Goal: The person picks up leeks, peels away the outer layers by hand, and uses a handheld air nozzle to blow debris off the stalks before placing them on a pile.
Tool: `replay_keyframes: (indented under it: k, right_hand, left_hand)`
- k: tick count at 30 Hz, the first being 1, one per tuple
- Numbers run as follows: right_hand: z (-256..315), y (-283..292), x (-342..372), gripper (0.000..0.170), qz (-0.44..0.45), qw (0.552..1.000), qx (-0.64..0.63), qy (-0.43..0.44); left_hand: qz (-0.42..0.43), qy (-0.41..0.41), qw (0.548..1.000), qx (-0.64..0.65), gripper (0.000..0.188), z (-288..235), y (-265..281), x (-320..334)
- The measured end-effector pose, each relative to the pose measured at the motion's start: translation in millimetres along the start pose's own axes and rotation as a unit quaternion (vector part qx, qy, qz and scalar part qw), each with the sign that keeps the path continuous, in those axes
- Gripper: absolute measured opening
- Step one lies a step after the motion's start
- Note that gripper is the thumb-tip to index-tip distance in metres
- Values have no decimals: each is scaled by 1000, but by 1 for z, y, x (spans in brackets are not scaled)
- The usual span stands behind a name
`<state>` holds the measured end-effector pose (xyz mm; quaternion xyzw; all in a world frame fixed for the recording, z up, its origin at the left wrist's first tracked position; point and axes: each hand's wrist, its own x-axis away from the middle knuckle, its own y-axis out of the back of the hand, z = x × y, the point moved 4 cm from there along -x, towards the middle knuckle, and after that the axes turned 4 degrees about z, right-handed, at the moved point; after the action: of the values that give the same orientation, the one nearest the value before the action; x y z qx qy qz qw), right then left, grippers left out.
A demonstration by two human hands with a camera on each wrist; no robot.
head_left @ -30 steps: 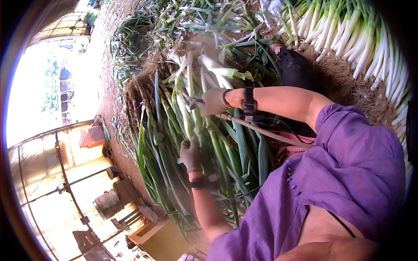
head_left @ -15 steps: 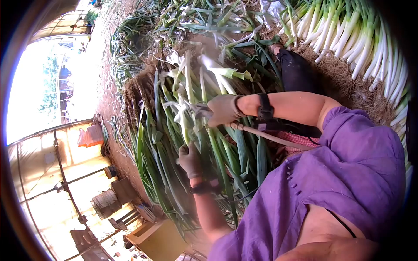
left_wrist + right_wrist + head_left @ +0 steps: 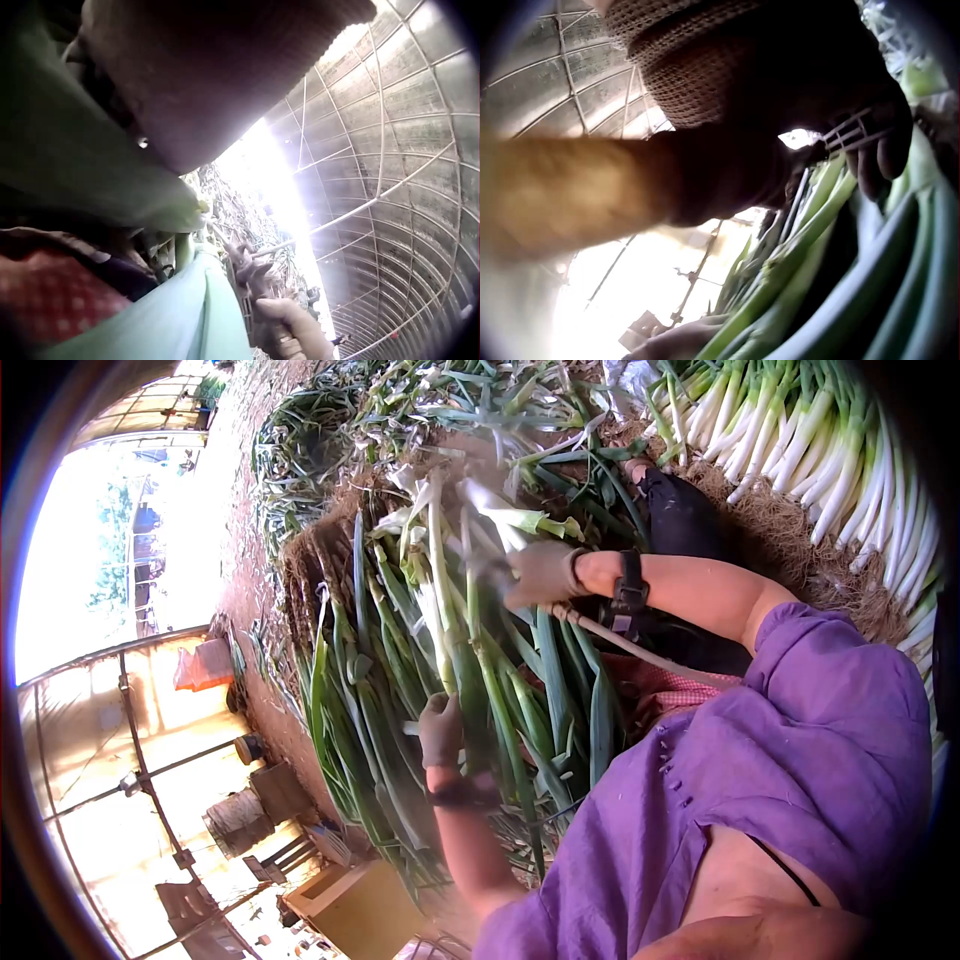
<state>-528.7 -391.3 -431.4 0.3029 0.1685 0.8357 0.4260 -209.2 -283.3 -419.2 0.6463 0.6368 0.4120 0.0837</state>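
In the head view, my gloved left hand (image 3: 440,732) grips a long green onion (image 3: 438,630) by its green part, the white stem pointing away from me. My gloved right hand (image 3: 545,575) holds an air gun fed by a tan hose (image 3: 630,645), beside that stem; the gun's front is blurred. Under both hands lies a heap of unpeeled green onions (image 3: 380,730) with brown, soil-covered roots. In the left wrist view, broad green leaves (image 3: 172,315) pass close below the glove. The right wrist view shows the dark glove (image 3: 780,97) above green stalks (image 3: 780,285).
A row of clean white green onions (image 3: 800,440) with bushy roots lies at the upper right. Stripped leaves (image 3: 330,450) are piled beyond the heap. My dark-clad leg (image 3: 685,515) is beside it. A tan box (image 3: 360,910) stands at lower left, near the greenhouse wall (image 3: 90,760).
My right hand, with the air gun, has drawn back to the right, away from the stem. Loose pale skin around the stem has shifted. My left hand keeps its grip, slightly lower.
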Motion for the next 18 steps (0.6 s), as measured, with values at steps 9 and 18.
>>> replay_keyframes:
  k: [9,18]
  right_hand:
    - [-30,4,2,43,-127,988,71,53]
    - [77,-19,-17,53,57,788,-604,107]
  left_hand:
    - [4,-34,978,205,27,-60,-17,-91]
    - [-88,-219,940,244,21,-122,10,29]
